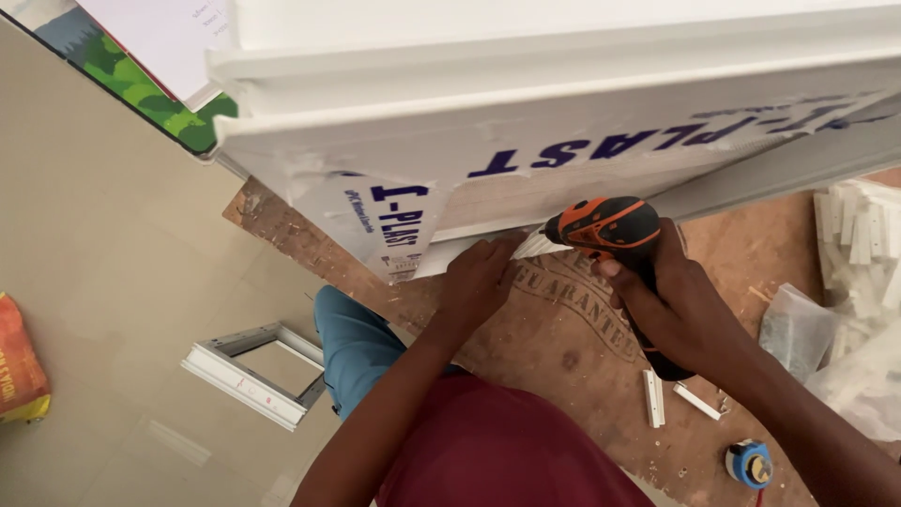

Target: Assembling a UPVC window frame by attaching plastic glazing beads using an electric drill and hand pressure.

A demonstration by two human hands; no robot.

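The maroon shirt (497,446) fills the near view. Beyond it, the right hand (676,310) grips an orange-black drill (605,230), nose against the white panel (582,141) edge. The left hand (479,282) presses flat, fingers together, just beside the nose. Open plywood board (563,357) lies beneath both.

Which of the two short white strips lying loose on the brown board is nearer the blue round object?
The slanted strip, right of the upright one; it lies closer to the blue round object.

Smooth white plastic panel (563,103) under peeling film, matt orange-black plastic drill (605,225), rough scuffed plywood board (563,329).
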